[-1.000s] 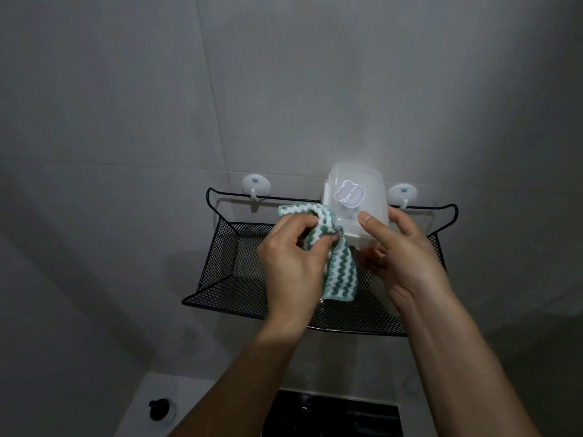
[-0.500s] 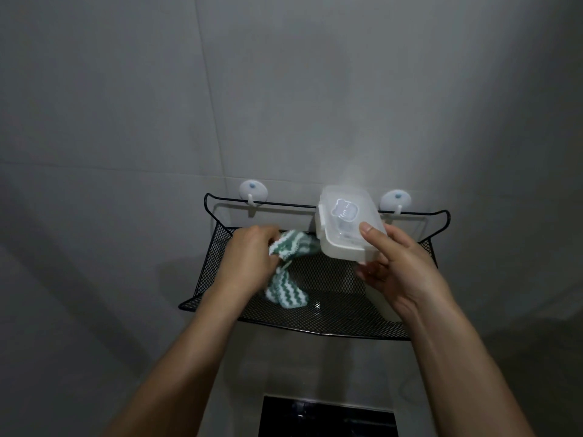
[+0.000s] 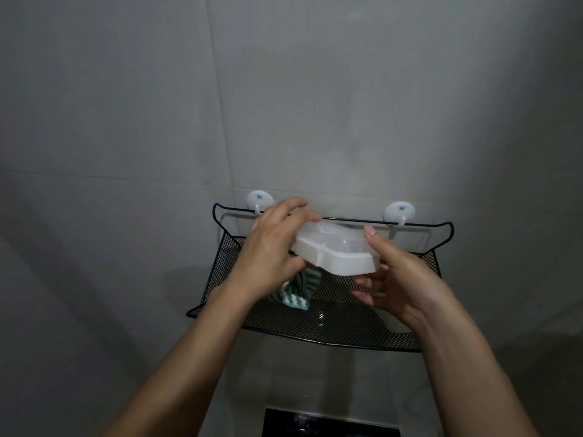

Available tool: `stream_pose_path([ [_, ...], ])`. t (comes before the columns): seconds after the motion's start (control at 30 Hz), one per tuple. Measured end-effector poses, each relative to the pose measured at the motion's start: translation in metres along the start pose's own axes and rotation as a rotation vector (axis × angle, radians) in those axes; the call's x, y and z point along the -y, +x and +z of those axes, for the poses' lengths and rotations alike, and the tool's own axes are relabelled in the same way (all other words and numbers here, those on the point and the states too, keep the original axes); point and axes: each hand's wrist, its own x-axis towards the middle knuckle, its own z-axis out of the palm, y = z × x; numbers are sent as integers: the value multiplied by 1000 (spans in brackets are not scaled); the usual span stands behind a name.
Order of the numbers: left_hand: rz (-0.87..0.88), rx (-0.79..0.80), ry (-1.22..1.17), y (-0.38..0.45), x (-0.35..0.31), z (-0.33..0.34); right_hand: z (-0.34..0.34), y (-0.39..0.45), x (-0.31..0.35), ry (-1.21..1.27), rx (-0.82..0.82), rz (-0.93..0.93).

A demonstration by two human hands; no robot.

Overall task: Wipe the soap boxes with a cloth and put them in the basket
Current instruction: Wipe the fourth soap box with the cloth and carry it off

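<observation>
A translucent white soap box (image 3: 340, 260) is held level above the black mesh basket (image 3: 315, 337) that hangs on the wall. My left hand (image 3: 268, 257) grips its left end, fingers over the lid and thumb underneath. My right hand (image 3: 407, 288) holds its right end, thumb on the top edge and fingers below. The green-and-white zigzag cloth (image 3: 298, 294) shows under my left hand, down in the basket; whether that hand still pinches it is hidden.
The basket hangs from two white wall hooks (image 3: 260, 198) (image 3: 400, 211) on a grey tiled wall. A pale object (image 3: 394, 324) lies in the basket under my right hand. A dark glossy surface (image 3: 328, 425) sits below.
My left hand has left off rubbing with the cloth, lowered it into the basket and come up onto the box's left end. The box has tipped from upright to nearly flat.
</observation>
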Motion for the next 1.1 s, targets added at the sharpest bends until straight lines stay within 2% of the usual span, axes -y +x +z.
stream_pose_path([
  [0.13,13,64,-87,3,5,-4,-7,-1,0,-112,109,37],
  [0.27,-180,162,-350,10,7,-14,-20,2,0,-207,76,-39],
  [0.43,-319,285,-590,14,6,-18,-25,2,-1,-86,138,-200],
  [0.6,-424,380,-723,8,-4,-4,-15,-1,-2,-23,183,-219],
  [0.8,-394,479,-564,4,-4,2,-8,0,-4,-28,19,-238],
  [0.87,-342,523,-367,5,8,-5,-13,1,-5,-50,-29,-254],
  [0.97,-210,636,65,4,21,-2,-20,4,-9,-103,-85,-298],
  [1.1,-231,677,271,2,32,22,-25,8,-11,-149,-117,-332],
])
